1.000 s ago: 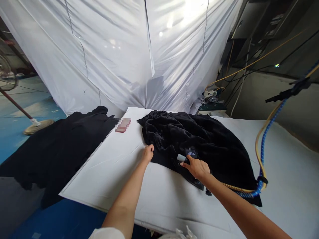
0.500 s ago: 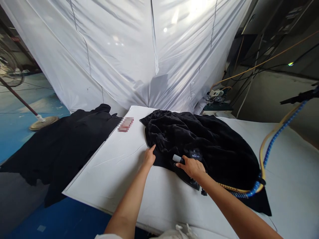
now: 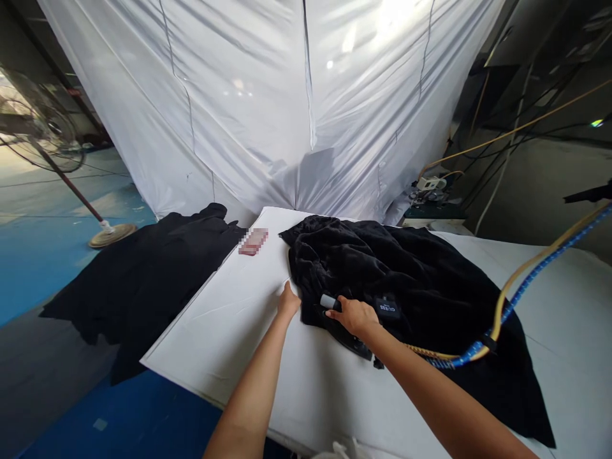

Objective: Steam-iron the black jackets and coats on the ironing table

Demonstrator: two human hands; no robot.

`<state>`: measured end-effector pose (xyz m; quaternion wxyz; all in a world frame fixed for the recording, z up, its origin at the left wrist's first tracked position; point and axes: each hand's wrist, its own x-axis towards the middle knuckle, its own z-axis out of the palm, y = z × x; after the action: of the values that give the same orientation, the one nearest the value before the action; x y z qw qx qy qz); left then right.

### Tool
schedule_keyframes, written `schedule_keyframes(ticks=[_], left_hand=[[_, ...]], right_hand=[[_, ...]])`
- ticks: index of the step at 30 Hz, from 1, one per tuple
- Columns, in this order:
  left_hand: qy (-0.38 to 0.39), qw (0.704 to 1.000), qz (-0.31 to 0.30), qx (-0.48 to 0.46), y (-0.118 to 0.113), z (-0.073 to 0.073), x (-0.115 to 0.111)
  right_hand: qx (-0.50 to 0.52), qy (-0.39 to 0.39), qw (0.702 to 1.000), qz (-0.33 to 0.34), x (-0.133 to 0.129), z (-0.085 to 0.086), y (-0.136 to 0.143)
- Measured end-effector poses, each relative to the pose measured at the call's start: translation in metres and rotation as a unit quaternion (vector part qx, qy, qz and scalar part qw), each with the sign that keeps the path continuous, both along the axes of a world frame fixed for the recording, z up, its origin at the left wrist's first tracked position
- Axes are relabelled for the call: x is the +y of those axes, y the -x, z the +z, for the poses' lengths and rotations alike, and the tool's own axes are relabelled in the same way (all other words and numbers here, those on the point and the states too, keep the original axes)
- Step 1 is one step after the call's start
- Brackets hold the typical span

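Observation:
A black garment (image 3: 344,255) lies rumpled on the white-covered table (image 3: 215,319). My right hand (image 3: 356,315) grips the handle of a dark iron (image 3: 351,341), whose handle end is light grey. The iron rests over the garment's near left part; much of it is hidden beneath my hand and forearm. My left hand (image 3: 289,301) is at the garment's left edge, fingers curled in and fingertips hidden. A dark label (image 3: 387,308) with white lettering shows on the garment, right of my right hand.
A blue-and-tan hose (image 3: 507,312) runs from behind my right forearm up to the right. More black cloth (image 3: 157,280) is heaped left of the table. A blurred-out reddish item (image 3: 254,242) lies near the table's left edge. White sheeting (image 3: 248,115) hangs behind; a fan (image 3: 52,131) stands far left.
The iron in my right hand has slid left over the garment, uncovering more of the label. My left hand has shifted slightly left, its fingers now curled. The whole view has moved a little.

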<state>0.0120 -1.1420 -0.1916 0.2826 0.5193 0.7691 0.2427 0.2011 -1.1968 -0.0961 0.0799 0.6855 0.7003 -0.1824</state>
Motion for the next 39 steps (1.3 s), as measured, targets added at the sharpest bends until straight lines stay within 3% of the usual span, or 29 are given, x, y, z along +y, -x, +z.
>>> schedule_keyframes(ticks=[6, 11, 16, 20, 24, 34, 39], left_hand=[[-0.108, 0.994, -0.017, -0.025, -0.001, 0.024, -0.003], [-0.188, 0.979, -0.056, -0.063, -0.018, 0.016, -0.019], [-0.195, 0.968, -0.147, -0.059, -0.055, 0.011, -0.032], [-0.199, 0.949, -0.245, 0.003, -0.091, 0.022, -0.041], [-0.170, 0.937, -0.294, 0.084, -0.125, 0.032, -0.050], [-0.169, 0.898, -0.376, 0.155, -0.183, 0.031, -0.057], [-0.176, 0.881, -0.414, 0.145, -0.213, 0.029, -0.059]], right_hand=[[-0.003, 0.009, 1.000, -0.018, 0.001, -0.003, 0.001], [-0.006, 0.030, 0.998, -0.062, -0.022, 0.002, -0.036], [-0.019, 0.034, 0.994, -0.107, -0.058, 0.003, -0.099], [-0.036, 0.037, 0.989, -0.138, -0.085, 0.002, -0.153], [-0.050, 0.046, 0.982, -0.178, -0.111, 0.008, -0.195], [-0.071, 0.059, 0.961, -0.262, -0.155, 0.009, -0.266], [-0.072, 0.058, 0.949, -0.301, -0.169, 0.009, -0.291]])
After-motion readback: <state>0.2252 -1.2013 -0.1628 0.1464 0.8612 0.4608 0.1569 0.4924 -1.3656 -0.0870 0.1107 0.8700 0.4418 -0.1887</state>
